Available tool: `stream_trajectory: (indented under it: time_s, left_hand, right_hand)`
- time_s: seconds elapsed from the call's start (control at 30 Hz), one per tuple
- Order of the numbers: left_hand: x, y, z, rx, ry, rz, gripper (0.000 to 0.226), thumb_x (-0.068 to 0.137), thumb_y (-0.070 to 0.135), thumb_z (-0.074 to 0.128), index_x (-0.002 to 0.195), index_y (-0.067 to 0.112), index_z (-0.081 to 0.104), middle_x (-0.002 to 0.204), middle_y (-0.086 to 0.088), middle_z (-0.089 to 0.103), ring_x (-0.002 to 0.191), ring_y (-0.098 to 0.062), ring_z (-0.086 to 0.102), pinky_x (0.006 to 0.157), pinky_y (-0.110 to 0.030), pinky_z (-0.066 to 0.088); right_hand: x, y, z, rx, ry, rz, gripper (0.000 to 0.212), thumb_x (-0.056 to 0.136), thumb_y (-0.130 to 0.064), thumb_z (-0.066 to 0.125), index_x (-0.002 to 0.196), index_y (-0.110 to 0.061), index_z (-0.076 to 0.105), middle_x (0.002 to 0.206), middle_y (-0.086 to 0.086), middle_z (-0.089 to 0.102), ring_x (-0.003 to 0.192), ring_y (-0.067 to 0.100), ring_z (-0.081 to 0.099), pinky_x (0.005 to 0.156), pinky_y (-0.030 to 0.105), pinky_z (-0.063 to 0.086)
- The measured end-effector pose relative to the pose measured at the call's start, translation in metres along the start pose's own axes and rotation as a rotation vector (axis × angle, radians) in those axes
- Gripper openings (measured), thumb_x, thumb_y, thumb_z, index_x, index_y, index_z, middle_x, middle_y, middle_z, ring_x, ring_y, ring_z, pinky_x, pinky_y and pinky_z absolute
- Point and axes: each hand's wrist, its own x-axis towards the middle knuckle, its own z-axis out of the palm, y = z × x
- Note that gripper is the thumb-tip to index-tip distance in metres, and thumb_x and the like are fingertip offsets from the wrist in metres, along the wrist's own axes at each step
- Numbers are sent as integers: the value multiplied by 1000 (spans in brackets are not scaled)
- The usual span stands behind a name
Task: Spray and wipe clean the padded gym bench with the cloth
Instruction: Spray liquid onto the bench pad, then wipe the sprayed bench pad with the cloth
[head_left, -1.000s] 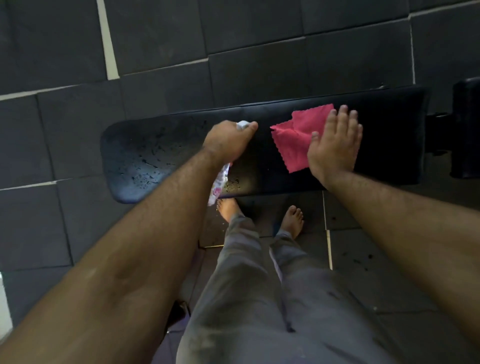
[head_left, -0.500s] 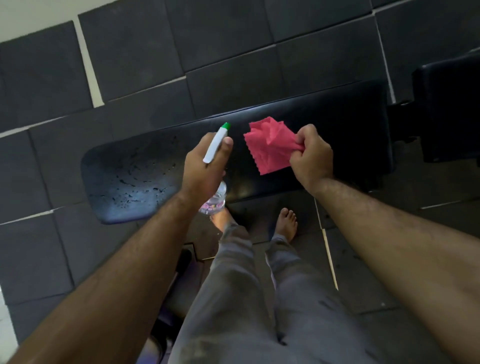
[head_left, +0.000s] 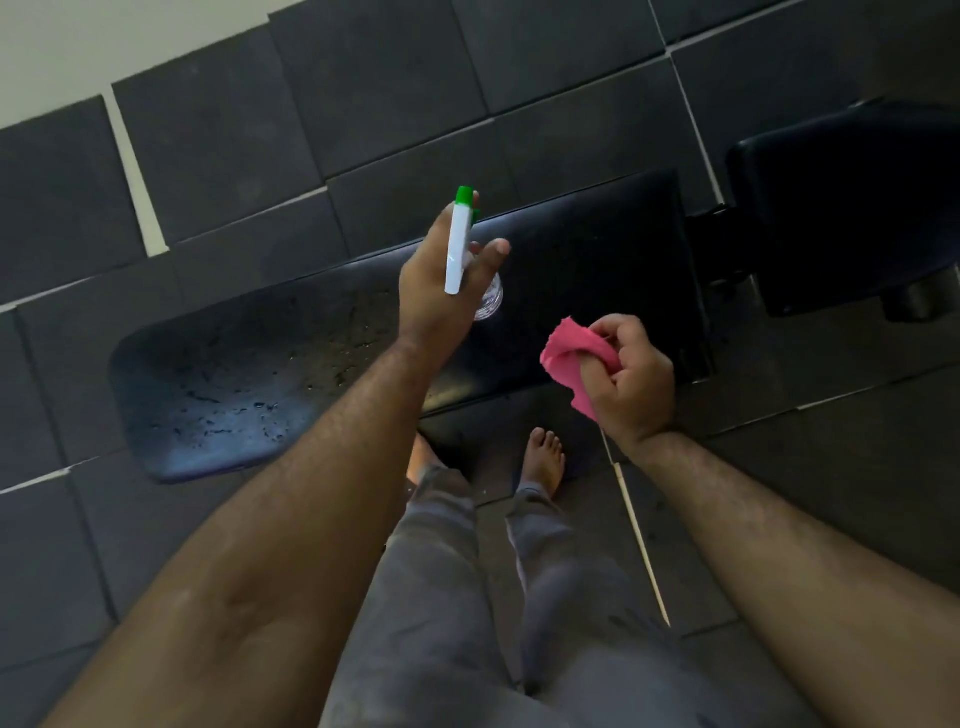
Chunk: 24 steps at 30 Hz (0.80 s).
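Dark tiled floor, wet bench, left hand fingers gripping spray bottle, right hand clutching cloth

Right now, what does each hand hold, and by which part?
The left hand holds the spray bottle around its neck, under the head. The right hand holds the pink cloth, bunched in its middle.

Your cloth is plain pink. Your spray bottle is white with a green nozzle and a clear body. The bench pad is black, speckled with droplets. Floor tiles are dark grey with pale seams. Your trousers are grey.
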Motion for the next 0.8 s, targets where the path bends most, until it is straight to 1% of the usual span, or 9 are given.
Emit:
stream_trajectory:
  time_s: [0.07,0.17,0.23,0.3,0.4,0.47,0.5,0.6,0.8]
  left_hand:
    - [-3,-8,-3,62,16,-11,67,95,40,85,153,19,60,124,7,77,116,-19,74,104,-41,60]
    - [-19,-27,-18,129,-35,-62,97,88,26,92,168,12,39,159,5,56,144,-8,55,122,-33,46]
    - [-42,-41,-33,166,-16,-114,101,87,14,84,171,4,29,169,-9,44,156,-21,44,129,-42,39]
    - [-68,-58,-53,173,-16,-152,98,80,8,71,169,1,32,172,-15,39,162,-27,35,133,-46,32]
    - [-99,-77,-96,-179,-324,-382,86,75,8,68,158,22,55,163,3,53,160,-17,39,132,-46,34]
    - [-117,-86,-125,-430,-540,-545,54,80,24,80,133,35,78,136,6,75,136,-15,65,112,-43,54]
    - [-126,-90,-137,-491,-555,-585,40,81,34,87,121,34,83,120,4,80,117,-15,74,99,-38,59]
    - [-152,-101,-164,-643,-395,-677,42,79,34,93,118,22,83,112,-7,81,104,-22,77,86,-35,63]
    - [-186,-121,-208,-862,164,-848,50,64,10,77,113,2,70,92,-15,74,86,-28,74,68,-39,64]
  right_hand:
    - [-4,-2,3,-3,-57,-6,25,92,-36,65,112,-21,69,92,-16,67,71,-2,60,65,14,47]
    - [-7,-9,11,-11,-223,-49,26,91,-34,66,113,-24,75,97,-15,73,82,2,68,75,23,58]
    - [-8,-20,21,-22,-354,-48,25,89,-28,71,113,-24,79,95,-10,78,85,8,72,78,33,61]
    - [-5,-36,34,17,-451,-10,26,86,-22,74,111,-24,81,94,-10,79,87,6,73,81,31,61]
    - [2,-71,62,116,-644,48,19,84,-21,78,100,-30,83,89,-13,79,87,3,73,77,23,57]
    - [7,-96,84,219,-792,154,12,83,-22,83,94,-26,83,88,-5,81,84,4,75,74,24,59]
    - [8,-108,96,261,-846,204,10,83,-21,85,93,-21,83,90,0,81,82,6,74,73,28,61]
    - [11,-141,131,219,-915,256,18,82,-20,91,94,-12,81,89,9,80,75,11,71,70,34,60]
    - [10,-190,209,31,-1012,204,35,79,-36,94,106,-22,75,94,6,80,89,23,78,79,39,63]
